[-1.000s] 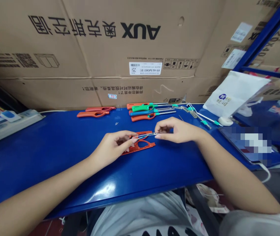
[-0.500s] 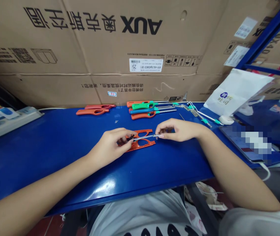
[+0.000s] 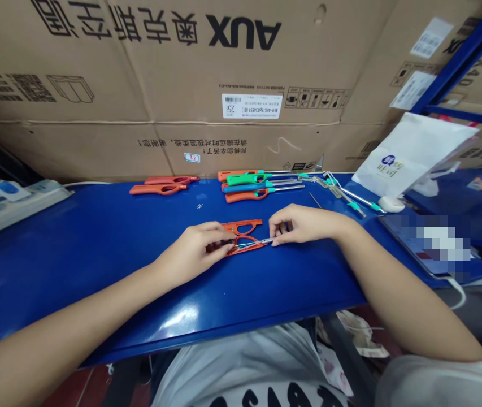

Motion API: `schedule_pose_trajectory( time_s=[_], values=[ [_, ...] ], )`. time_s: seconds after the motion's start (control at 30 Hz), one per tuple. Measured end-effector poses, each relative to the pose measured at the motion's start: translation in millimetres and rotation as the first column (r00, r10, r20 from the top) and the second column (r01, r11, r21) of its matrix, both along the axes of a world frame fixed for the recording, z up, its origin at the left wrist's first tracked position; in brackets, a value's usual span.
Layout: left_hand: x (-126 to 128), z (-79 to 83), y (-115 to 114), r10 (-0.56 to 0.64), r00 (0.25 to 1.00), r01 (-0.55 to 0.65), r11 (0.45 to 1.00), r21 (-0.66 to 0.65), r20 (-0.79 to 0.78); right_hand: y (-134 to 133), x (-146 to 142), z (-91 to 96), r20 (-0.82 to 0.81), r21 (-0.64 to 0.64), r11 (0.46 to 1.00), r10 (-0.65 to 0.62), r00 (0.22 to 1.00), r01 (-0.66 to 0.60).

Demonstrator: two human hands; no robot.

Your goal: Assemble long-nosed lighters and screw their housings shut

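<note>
Two orange lighter shell halves (image 3: 231,226) lie side by side on the blue table, each with an oval trigger opening. My left hand (image 3: 205,243) is closed in a pinch at the left end of the lower half, on a small dark part mostly hidden by the fingers. Thin wires (image 3: 246,245) run from there across the lower half to a short silver metal tube (image 3: 268,241). My right hand (image 3: 299,224) pinches that tube at the right end of the shells, thumb and fingers closed.
Several assembled lighters (image 3: 247,196) lie at the back, with metal rods with green ends (image 3: 355,199) to their right. Red handle shells (image 3: 158,189) rest back left, near a power strip (image 3: 20,206). A tablet (image 3: 410,249) and white bag (image 3: 414,152) stand at right; cardboard (image 3: 173,85) walls the back.
Both hands have lowered the tube and wires slightly towards me, over the lower orange half. My left hand has shifted a little right, and the camera view has tilted slightly.
</note>
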State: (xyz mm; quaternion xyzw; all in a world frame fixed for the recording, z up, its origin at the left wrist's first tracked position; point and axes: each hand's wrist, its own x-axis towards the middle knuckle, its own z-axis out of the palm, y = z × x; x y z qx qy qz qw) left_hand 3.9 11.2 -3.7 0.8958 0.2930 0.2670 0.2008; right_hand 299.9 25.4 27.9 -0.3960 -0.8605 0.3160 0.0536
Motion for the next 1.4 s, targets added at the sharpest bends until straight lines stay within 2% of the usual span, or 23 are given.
schedule_pose_trajectory(
  time_s=[0.3,0.57,0.67,0.83,0.97,1.07,1.17,1.4],
  values=[
    [-0.2,-0.9,1.5,0.044,0.999,-0.044,0.999,0.005,0.016,1.0,-0.7,-0.3,-0.019,0.062,0.998,0.033,0.999,-0.032],
    [-1.1,-4.9,4.9,0.015,0.999,-0.014,1.000,-0.011,0.041,-4.9,-8.1,0.2,0.048,0.140,0.989,0.038,0.998,-0.044],
    [-1.1,-4.7,5.2,0.013,0.999,-0.013,1.000,-0.019,0.037,-6.1,-10.5,1.2,0.113,0.226,0.973,0.024,0.993,-0.049],
    [-2.2,-5.3,6.4,-0.032,0.999,0.032,0.999,0.008,0.026,-12.2,-18.6,4.3,0.245,0.402,0.910,0.003,0.970,-0.104],
    [-1.3,-4.9,6.2,-0.032,0.999,0.032,1.000,-0.001,0.027,-21.7,-30.5,8.7,0.420,0.422,0.900,-0.089,0.903,-0.108],
    [-0.2,-4.0,5.5,-0.006,1.000,0.006,1.000,-0.002,0.011,-27.3,-35.9,11.1,0.491,0.394,0.912,-0.099,0.866,-0.119],
    [-0.5,-4.1,5.9,0.007,1.000,-0.007,1.000,-0.012,0.002,-28.4,-34.2,11.6,0.459,0.363,0.924,-0.068,0.886,-0.118],
    [-1.3,-4.2,7.8,0.021,1.000,-0.021,0.999,-0.036,0.002,-15.7,-21.8,5.5,0.179,0.248,0.968,-0.020,0.984,-0.025]
  ],
)
